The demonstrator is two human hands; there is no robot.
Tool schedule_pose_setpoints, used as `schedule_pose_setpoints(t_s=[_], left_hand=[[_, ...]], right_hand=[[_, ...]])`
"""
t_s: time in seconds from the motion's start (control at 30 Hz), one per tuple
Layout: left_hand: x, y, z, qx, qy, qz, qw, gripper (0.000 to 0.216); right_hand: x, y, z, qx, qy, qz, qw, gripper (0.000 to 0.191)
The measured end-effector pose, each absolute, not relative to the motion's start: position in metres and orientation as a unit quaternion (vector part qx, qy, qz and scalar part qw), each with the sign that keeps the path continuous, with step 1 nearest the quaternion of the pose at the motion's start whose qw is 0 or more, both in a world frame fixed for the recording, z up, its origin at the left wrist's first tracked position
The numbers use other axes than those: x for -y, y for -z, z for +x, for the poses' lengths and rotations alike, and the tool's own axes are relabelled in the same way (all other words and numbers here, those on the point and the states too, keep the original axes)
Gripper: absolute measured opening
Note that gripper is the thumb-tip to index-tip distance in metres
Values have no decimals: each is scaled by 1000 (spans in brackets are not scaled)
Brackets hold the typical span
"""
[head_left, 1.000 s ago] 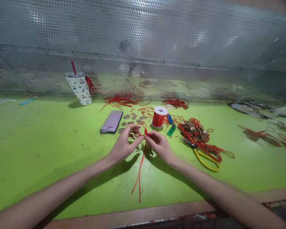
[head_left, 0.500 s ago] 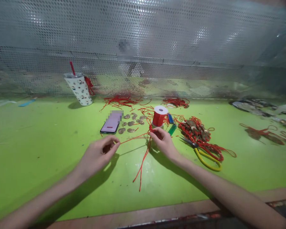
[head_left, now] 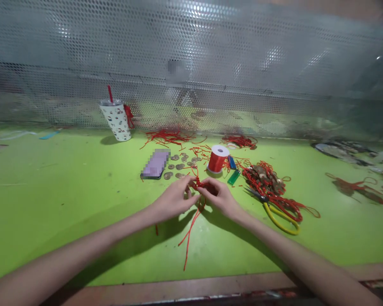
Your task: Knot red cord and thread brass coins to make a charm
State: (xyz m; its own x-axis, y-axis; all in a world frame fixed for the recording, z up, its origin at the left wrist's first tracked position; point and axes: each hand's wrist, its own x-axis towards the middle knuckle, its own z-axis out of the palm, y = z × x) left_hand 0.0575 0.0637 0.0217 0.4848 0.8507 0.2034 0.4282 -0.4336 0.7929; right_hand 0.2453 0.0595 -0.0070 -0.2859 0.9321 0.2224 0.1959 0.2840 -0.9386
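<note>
Over the green table (head_left: 67,191), my left hand (head_left: 174,199) and my right hand (head_left: 220,196) meet fingertip to fingertip. Both pinch a small knotted red cord (head_left: 198,185) between them. Loose strands of the cord hang down from the knot and trail across the table toward me, ending near the front edge. Just beyond my hands lie several bronze coins (head_left: 175,165) and a red thread spool (head_left: 217,158).
A phone (head_left: 155,165) lies left of the coins. A patterned cup with a red straw (head_left: 116,120) stands at the back left. Yellow-handled scissors (head_left: 279,214), a pile of finished red knots with coins (head_left: 268,178), and blue and green lighters (head_left: 232,170) lie right. A perforated metal screen closes the back.
My left hand, which had pulled a strand out to the left half a second ago, has come back to the knot at my right hand. The view has shifted slightly.
</note>
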Motion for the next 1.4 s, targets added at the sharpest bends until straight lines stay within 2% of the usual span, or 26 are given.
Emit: schedule_pose_setpoints(t_s=[0.07,0.33,0.93,1.4], left_hand=[[-78,-15,63,-400,-297,774,390,13],[-90,0,57,-419,-345,672,503,28],[-88,6,53,-437,-384,663,471,28],[-85,4,58,-452,-399,575,553,37]], right_hand=[[-64,7,248,676,-423,-423,431,25],[-78,11,260,655,-390,-467,449,20],[-78,11,261,636,-322,-510,482,22],[-78,11,259,623,-356,-497,488,24]])
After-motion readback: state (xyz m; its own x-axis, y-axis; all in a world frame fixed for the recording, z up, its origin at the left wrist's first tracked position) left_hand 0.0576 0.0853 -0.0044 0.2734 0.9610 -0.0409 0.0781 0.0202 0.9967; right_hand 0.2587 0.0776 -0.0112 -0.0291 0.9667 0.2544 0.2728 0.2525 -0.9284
